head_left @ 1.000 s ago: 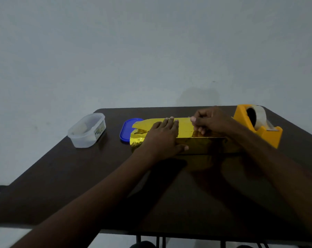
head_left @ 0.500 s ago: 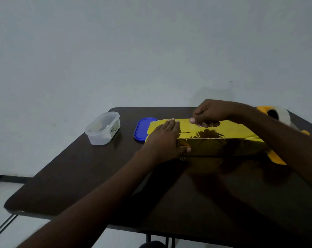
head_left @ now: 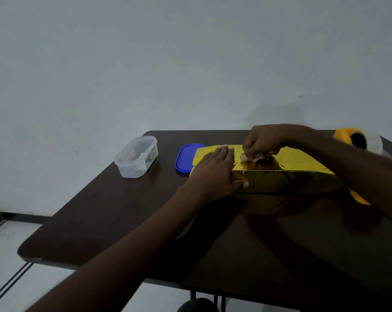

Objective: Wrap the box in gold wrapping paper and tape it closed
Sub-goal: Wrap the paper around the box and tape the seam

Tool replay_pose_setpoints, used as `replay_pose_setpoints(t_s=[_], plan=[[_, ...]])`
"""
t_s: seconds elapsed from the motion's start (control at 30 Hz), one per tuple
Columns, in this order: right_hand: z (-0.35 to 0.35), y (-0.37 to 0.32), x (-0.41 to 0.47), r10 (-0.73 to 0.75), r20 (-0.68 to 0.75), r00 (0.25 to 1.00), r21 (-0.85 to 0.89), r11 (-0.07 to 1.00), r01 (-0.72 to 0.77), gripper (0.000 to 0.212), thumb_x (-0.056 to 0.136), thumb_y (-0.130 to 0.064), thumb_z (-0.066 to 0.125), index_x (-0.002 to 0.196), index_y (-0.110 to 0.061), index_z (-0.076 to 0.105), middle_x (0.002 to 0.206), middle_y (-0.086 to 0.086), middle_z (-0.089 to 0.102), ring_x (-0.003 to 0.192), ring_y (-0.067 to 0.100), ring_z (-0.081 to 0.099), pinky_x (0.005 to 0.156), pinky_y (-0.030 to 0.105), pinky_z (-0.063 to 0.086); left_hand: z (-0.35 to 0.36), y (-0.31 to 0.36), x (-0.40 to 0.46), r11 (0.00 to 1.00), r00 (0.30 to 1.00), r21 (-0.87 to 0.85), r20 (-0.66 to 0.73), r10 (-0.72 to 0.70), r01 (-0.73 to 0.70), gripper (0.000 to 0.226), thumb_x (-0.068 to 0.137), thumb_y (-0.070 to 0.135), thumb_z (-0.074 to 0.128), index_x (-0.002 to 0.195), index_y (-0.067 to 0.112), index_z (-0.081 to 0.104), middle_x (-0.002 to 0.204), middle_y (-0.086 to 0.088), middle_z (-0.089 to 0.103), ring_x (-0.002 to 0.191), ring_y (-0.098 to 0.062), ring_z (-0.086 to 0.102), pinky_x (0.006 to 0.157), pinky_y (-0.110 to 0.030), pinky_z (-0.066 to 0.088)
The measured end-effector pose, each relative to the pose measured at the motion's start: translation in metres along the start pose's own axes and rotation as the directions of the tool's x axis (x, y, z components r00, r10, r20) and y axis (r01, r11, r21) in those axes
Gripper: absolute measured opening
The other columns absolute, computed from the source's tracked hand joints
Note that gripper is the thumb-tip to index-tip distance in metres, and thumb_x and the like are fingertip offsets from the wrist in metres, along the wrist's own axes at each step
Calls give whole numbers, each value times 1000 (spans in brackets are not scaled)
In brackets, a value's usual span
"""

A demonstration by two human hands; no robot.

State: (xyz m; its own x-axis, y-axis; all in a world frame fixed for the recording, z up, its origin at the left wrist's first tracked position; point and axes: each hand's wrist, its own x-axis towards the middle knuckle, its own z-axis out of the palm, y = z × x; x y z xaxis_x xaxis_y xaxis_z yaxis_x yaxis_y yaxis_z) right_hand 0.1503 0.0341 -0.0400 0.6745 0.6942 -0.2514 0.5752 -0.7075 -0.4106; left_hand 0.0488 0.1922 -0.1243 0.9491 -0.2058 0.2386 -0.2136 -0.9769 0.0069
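A long box wrapped in shiny gold paper [head_left: 289, 174] lies across the far middle of the dark table [head_left: 127, 221]. My left hand [head_left: 215, 174] lies flat on the box's left end, fingers straight on top and thumb against the front face. My right hand [head_left: 261, 141] sits over the top of the box with fingers curled, pressing its fingertips onto the paper near the seam; a small pale strip, likely tape, shows under them. An orange tape dispenser [head_left: 357, 140] with a clear roll stands at the far right, partly hidden by my right forearm.
A clear plastic tub [head_left: 136, 157] stands at the far left of the table. Its blue lid [head_left: 187, 157] lies flat beside the box's left end, touching the gold paper. A grey wall rises behind; the floor shows at lower left.
The view has swung left, so everything sits further right in frame. My right hand has come down from the box's far edge onto its top. My left hand has stayed on the left end.
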Motion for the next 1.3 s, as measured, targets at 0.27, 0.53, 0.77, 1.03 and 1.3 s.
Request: replay_pose_setpoints(t_s=[0.27,0.53,0.77,1.03,1.3], plan=[[7,-4,4,53,-144,988,-373,922,-104,50,87,-54,64,56,-14,59,56,3,55,56,16,50,59,31,39,-1,-1,-1,1000,1000,0,21,1,-1,96,91,66,45,156,8,7,164,-11,5,152,-22,3,122,-37,9],[1,28,-23,241,-278,930,-375,864,-336,82,36,-95,44,58,-16,41,59,0,42,60,17,43,71,38,41,-4,-1,-3,1000,999,1,35,3,-3,94,92,66,43,157,9,4,165,-9,4,152,-21,2,121,-35,7],[20,26,-56,38,-612,790,-358,877,-320,37,80,-56,70,83,-20,61,91,2,66,90,24,60,75,34,45,-4,-1,-2,1000,998,-9,58,0,1,94,92,65,44,157,10,3,165,-8,2,152,-21,1,121,-35,7],[100,26,-66,-186,-423,887,-377,926,14,65,98,-58,17,156,-29,22,162,-8,21,150,11,15,121,30,11,-4,-2,-1,999,999,46,53,11,-13,92,93,65,43,156,8,6,164,-10,4,152,-22,3,121,-35,9],[92,52,-84,-98,-504,858,-244,969,-32,63,96,-64,22,151,-36,32,159,-12,27,150,12,18,120,36,17,-10,0,0,998,995,64,104,6,-13,96,92,67,42,156,8,4,164,-11,3,152,-23,3,121,-36,9]])
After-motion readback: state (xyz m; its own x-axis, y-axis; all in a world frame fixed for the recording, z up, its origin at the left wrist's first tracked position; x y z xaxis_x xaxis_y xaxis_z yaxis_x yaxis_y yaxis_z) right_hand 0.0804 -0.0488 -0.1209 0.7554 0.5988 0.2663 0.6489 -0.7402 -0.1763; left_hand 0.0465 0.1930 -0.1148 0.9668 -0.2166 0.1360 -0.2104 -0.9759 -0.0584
